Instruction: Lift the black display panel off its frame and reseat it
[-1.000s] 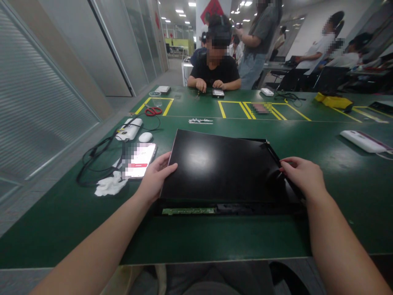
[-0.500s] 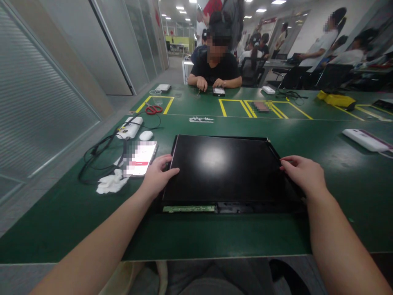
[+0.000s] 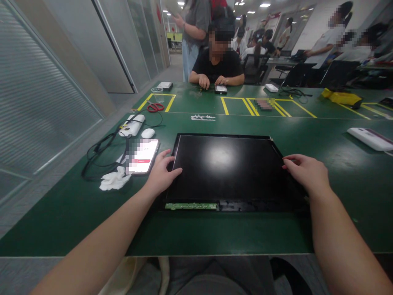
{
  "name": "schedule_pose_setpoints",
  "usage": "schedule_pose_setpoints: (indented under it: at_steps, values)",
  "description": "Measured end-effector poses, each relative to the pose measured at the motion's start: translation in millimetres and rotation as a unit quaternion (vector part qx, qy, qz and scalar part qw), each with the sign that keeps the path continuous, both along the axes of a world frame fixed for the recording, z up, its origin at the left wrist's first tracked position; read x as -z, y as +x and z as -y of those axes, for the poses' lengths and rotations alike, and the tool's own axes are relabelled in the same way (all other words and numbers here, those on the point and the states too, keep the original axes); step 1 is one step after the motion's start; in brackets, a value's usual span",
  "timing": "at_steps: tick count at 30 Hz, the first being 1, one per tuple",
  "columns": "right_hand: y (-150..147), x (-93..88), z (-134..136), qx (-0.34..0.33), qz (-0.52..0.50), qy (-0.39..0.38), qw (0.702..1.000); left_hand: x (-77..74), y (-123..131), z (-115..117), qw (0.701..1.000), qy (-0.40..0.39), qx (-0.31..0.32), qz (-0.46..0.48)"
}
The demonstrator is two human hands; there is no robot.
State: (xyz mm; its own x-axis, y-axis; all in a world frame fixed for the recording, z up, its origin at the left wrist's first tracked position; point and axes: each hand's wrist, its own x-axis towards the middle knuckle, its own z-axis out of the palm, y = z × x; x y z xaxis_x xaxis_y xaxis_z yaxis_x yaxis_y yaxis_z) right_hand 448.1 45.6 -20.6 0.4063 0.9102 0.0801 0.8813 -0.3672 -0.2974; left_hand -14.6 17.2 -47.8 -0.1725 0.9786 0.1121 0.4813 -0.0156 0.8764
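A black LCD panel [image 3: 221, 176] lies face up in a thin black frame [image 3: 215, 134] on the green table in front of me. Along its near edge runs a strip of green circuit board [image 3: 190, 206]. My left hand [image 3: 161, 172] is at the panel's left edge, fingers spread, with the thumb reaching over the border of the screen. At the right edge, my right hand [image 3: 307, 172] pinches the panel's side between thumb and fingers. The undersides of the fingers are hidden.
Left of the panel are a lit phone [image 3: 143, 157], crumpled tissue [image 3: 115, 179], a white mouse-like object [image 3: 147, 133], black cables [image 3: 92, 157] and red scissors [image 3: 156, 107]. A white device [image 3: 370, 138] lies right. A co-worker [image 3: 219, 65] sits opposite, hands on a small device [image 3: 220, 89].
My left fingers have spread and lifted slightly at the panel's edge. My right hand keeps its pinch. The view has shifted a little, and a standing person shows more behind the co-worker.
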Motion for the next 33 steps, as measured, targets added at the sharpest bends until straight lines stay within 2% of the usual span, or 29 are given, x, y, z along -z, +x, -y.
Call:
schedule_pose_setpoints:
  at_steps: [5,10,13,33]
  values:
    - [-1.2,0.3,1.0,-0.008,0.018,0.005,1.0,-0.2,-1.1,0.9,1.0,0.006,0.012,-0.007]
    - [-2.6,-1.1,1.3,-0.003,0.018,-0.006,1.0,4.4,-2.2,-1.1,0.993,-0.018,0.014,-0.114]
    - [-1.9,-1.6,0.7,0.002,0.012,-0.017,1.0,6.3,-2.5,-2.1,0.989,-0.026,0.013,-0.144]
    - [3.4,1.9,-2.6,0.001,0.011,-0.016,1.0,2.1,-0.3,-1.0,0.988,-0.045,0.006,-0.147]
